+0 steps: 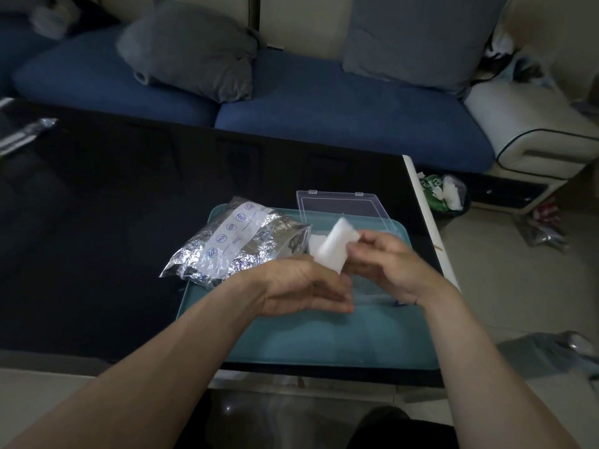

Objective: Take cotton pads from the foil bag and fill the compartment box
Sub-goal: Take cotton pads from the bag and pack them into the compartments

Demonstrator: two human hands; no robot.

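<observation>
A stack of white cotton pads (337,246) is held tilted above the teal tray (324,345). My right hand (393,265) pinches its upper end, and my left hand (299,286) grips its lower end from the left; this hand is blurred. The crumpled foil bag (240,243) lies on the tray's left rim, beside my left hand. The clear compartment box sits under my hands, mostly hidden, with its open lid (340,205) lying flat behind. Some white pads (313,243) show in the box next to the bag.
The tray rests on a black table (129,222) whose right edge (428,222) runs close to the box. A bin with a green bag (444,194) stands on the floor to the right. A blue sofa lies beyond, and another foil packet (22,134) sits far left.
</observation>
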